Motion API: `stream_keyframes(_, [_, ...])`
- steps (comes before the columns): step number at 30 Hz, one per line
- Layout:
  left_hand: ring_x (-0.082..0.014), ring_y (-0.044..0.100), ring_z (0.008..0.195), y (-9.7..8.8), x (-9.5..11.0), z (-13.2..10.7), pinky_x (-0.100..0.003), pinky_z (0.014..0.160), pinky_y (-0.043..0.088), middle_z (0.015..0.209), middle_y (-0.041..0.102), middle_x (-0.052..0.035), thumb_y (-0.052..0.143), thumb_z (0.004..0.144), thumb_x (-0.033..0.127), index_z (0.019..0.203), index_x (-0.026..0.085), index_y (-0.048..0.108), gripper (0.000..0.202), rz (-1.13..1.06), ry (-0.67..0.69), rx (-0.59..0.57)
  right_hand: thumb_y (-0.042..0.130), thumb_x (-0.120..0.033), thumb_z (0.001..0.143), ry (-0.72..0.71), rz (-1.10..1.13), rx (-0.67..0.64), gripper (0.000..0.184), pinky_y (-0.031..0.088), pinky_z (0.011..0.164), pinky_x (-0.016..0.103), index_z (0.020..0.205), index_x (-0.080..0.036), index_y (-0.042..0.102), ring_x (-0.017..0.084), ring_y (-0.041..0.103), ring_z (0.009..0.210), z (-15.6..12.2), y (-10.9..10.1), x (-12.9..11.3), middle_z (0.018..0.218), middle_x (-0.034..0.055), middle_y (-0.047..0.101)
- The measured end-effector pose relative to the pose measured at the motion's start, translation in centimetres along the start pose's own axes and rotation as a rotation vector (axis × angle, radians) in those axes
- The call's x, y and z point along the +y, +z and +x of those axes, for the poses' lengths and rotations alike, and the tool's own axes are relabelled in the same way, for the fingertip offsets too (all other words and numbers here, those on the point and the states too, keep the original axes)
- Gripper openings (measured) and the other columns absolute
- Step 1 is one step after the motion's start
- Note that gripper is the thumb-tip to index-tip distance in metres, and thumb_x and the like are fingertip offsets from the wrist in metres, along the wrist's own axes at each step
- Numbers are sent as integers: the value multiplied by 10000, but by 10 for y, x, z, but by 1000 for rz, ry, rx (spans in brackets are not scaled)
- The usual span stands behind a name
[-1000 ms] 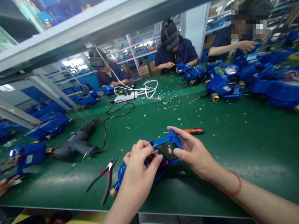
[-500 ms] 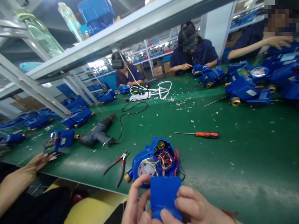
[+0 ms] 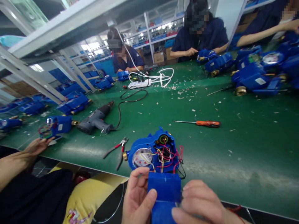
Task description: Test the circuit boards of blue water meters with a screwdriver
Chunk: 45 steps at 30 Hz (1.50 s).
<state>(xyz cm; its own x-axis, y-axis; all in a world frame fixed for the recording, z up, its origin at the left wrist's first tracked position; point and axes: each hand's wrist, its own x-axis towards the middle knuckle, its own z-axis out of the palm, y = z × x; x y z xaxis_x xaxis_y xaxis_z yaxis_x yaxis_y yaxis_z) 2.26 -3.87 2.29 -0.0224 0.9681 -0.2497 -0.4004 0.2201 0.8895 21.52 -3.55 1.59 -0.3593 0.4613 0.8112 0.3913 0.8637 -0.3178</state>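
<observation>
A blue plastic cover (image 3: 164,188) is held low in front of me, over the table's near edge. My left hand (image 3: 139,199) grips its left side, thumb across the front. At its right edge, my right hand (image 3: 198,202) has thumb and bent fingers closed on it; the fingertips are blurred. Just beyond lies an open blue water meter (image 3: 149,140) with a round dial, a brass fitting and loose red, yellow and white wires. Some wires run down behind the cover, where their ends are hidden.
Red-handled cutters (image 3: 121,147), a heat gun (image 3: 97,119) and an orange screwdriver (image 3: 207,123) lie on the green table (image 3: 233,174). Another person's hand (image 3: 40,146) touches a blue meter (image 3: 62,124) at left. More meters (image 3: 254,77) and a power strip (image 3: 140,83) stand farther back.
The view has tilted down a little. My left thumb now lies across the cover's front, and my right fingers have shifted at its right edge. More of the open meter shows.
</observation>
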Motion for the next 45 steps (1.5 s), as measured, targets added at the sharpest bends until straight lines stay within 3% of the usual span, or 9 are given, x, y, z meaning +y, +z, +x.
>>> stream_keyframes(5, [-222,698,813,-7,-4,2,-310,740,545,894,726,-45,823,693,305,1045,244,588,427,20,49,7,500,-71,906,312,35,50,273,520,829,280,1114,-190,630,166,531,988,-2,-3,9,1028,77,501])
stream_keyframes(15, [-155,703,734,-16,-5,10,-197,670,532,791,750,10,912,554,312,874,243,636,428,57,140,120,535,-99,923,455,205,-254,231,427,913,291,1059,-258,633,168,401,1090,21,2,25,1143,39,401])
stream_keyframes(20, [-193,716,714,-27,-4,16,-241,642,553,800,755,-27,908,559,287,818,218,605,405,131,160,3,523,-99,937,510,232,-315,225,395,935,309,1012,-270,646,170,383,1122,21,-1,31,1153,32,383])
stream_keyframes(27, [-201,718,723,-29,-3,18,-243,634,555,813,758,-29,882,607,299,814,220,601,358,113,153,34,532,-233,968,595,478,-400,187,371,984,293,1090,-301,657,157,397,1136,28,-9,31,1127,30,384])
stream_keyframes(31, [-190,705,687,-28,2,19,-226,601,542,788,755,-28,888,589,291,820,215,621,361,119,116,-50,562,-228,943,666,583,-452,91,364,976,296,897,-219,641,158,418,1111,33,-9,27,1076,29,399])
stream_keyframes(35, [-131,665,638,-18,5,12,-188,601,523,798,747,-7,872,619,322,940,244,651,397,73,86,14,537,-218,945,756,649,-388,110,358,959,287,843,-202,577,147,440,1080,30,-4,19,1056,22,436])
stream_keyframes(38, [-166,692,761,-14,4,8,-211,685,546,884,750,-41,845,661,366,989,237,678,390,144,160,38,506,-288,963,811,672,-260,170,379,926,279,830,-207,574,158,462,1070,26,3,13,1042,31,460])
stream_keyframes(42, [-245,683,1000,-26,-10,5,-297,841,569,1078,730,-82,778,722,463,1058,230,701,416,74,362,123,502,-368,955,862,626,-137,272,432,845,261,752,-203,577,183,499,1021,25,13,9,963,48,492])
stream_keyframes(45, [-252,685,1016,-36,-27,0,-323,839,578,1105,723,-55,759,742,462,1094,280,687,403,-25,333,219,503,-409,950,838,569,-62,318,462,783,242,719,-207,588,192,521,984,22,22,6,891,53,526])
